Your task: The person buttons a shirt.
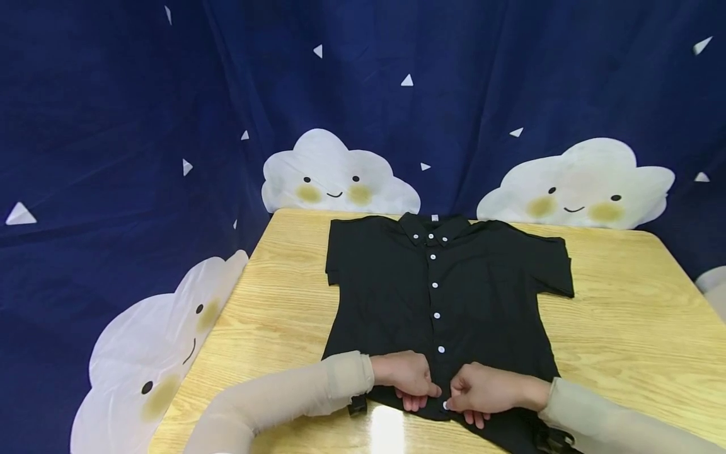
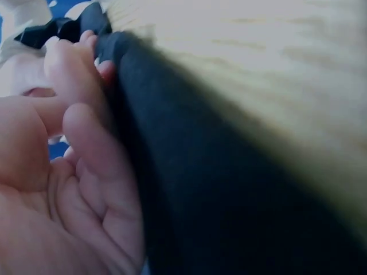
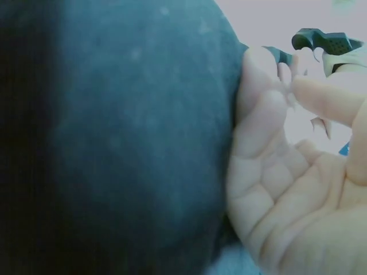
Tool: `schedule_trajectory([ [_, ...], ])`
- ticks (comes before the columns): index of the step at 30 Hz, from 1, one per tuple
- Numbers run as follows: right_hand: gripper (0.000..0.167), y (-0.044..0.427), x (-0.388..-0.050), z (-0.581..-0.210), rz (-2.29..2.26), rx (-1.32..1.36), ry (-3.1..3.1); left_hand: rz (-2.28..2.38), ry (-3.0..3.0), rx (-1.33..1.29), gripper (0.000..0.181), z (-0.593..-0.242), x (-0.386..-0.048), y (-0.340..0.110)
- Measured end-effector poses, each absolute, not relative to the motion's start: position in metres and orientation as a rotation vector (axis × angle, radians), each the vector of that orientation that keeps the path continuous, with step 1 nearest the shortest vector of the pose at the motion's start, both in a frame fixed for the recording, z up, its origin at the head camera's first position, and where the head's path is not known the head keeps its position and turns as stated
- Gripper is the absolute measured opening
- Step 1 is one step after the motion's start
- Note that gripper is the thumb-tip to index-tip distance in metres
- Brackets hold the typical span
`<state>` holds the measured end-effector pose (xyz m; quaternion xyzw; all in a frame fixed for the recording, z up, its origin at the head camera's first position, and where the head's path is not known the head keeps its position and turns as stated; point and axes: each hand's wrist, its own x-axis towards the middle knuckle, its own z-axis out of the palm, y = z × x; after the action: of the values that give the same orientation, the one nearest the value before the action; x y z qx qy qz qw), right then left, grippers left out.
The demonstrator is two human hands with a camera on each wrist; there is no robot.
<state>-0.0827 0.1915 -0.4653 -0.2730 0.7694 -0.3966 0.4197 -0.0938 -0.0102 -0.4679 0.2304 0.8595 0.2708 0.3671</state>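
Observation:
A black short-sleeved button-up shirt (image 1: 386, 302) lies spread front up, its collar at the far side. White buttons run down its front placket. Low on the placket, my right hand (image 1: 490, 388) pinches the shirt at the bottom button (image 1: 445, 405), with thumb and index finger close to it. My left hand (image 1: 405, 375) grips the shirt's front just left of that button, its index finger directed at the placket. In the left wrist view, curled fingers lie along the dark cloth (image 2: 189, 172). Blurred cloth (image 3: 143, 132) hides much of the right wrist view.
The shirt lies on a light wooden table (image 1: 283, 296). A dark blue curtain (image 1: 363, 75) with white clouds and triangles hangs behind the table and to its left. Glare brightens the table's near edge.

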Motion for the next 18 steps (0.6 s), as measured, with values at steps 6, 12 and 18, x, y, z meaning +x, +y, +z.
schedule_trajectory([
  [6, 0.033, 0.199, -0.089, -0.455, -1.020, -0.705, 1.942, 0.789, 2.130, 0.574, 0.042, -0.460, -0.103, -0.019],
  [12, 0.030, 0.206, -0.098, -0.445, -1.022, -0.709, 2.029, 0.872, 2.098, 0.552, 0.037, -0.450, -0.111, -0.025],
  [18, 0.028, 0.217, -0.110, -0.435, -1.030, -0.733, 2.134, 0.920, 2.094, 0.577, 0.035, -0.446, -0.122, -0.033],
])
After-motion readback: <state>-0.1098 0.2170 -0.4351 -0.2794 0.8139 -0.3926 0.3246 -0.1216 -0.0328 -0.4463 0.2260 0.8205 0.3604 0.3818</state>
